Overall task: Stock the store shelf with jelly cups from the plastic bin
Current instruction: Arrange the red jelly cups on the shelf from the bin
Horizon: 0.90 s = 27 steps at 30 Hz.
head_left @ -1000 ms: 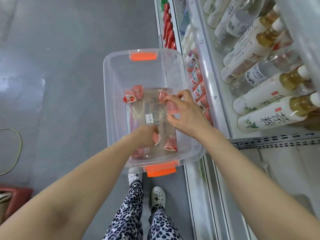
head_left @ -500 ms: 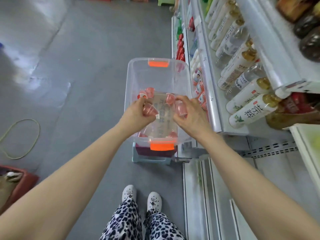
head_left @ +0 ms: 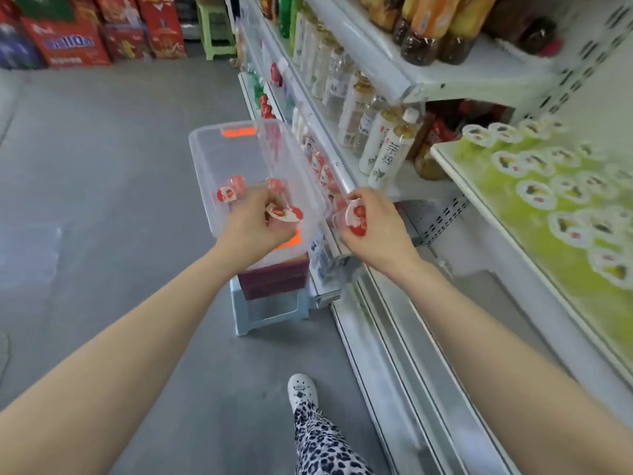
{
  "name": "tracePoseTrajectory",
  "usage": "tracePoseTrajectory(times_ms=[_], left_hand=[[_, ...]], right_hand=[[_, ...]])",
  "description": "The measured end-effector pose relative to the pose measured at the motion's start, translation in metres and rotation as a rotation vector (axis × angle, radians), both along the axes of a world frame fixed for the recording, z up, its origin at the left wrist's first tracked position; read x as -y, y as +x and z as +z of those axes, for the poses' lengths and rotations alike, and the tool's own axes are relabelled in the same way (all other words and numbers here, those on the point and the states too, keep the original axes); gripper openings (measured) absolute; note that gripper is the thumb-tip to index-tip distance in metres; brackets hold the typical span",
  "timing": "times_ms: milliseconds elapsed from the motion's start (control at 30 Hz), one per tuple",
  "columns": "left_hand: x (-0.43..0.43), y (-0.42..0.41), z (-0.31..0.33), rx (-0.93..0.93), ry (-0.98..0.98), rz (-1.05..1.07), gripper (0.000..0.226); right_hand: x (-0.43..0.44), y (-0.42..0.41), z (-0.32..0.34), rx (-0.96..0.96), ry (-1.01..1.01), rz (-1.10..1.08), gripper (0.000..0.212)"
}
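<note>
The grey floor (head_left: 120,200) carries a pale blue stool (head_left: 270,310), and on the stool is a dark red box (head_left: 274,279). The clear bin (head_left: 239,159) sits on this box. At the right, the white shelf (head_left: 479,207) has a green mat (head_left: 534,214) with rows of jelly cups (head_left: 536,193). The next shelf section holds bottles (head_left: 390,149).

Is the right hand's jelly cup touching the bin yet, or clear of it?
Cannot tell. In the head view the right hand holds its jelly cup right beside the bin wall, and the clear plastic hides any gap.
</note>
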State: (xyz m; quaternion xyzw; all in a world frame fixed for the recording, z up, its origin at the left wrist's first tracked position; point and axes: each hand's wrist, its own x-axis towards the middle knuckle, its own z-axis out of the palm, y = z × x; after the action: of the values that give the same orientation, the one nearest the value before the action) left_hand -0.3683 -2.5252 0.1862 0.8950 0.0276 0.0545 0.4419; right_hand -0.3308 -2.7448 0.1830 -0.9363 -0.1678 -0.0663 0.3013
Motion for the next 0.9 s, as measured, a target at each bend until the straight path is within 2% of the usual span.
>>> tracePoseTrajectory(times_ms=[267,500,733,900], left_hand=[[0.074,-0.085,0.024,0.145,0.036,-0.379,0.032],[0.174,-0.15,0.065,0.27,0.074,-0.673,0.036],[0.28,-0.222,0.097,0.273,-0.029,-0.899,0.038],[0.348,-0.276,0.107,0.352,-0.079,-1.039,0.033]], right_hand=[[0.086,-0.147,0.035,0.123,-0.059,-0.302,0.042],[0.161,-0.283,0.076,0.244,-0.144,-0.575,0.05],[0.23,-0.403,0.108,0.311,-0.142,-0.833,0.051],[0.278,-0.484,0.124,0.328,-0.154,-0.983,0.054]])
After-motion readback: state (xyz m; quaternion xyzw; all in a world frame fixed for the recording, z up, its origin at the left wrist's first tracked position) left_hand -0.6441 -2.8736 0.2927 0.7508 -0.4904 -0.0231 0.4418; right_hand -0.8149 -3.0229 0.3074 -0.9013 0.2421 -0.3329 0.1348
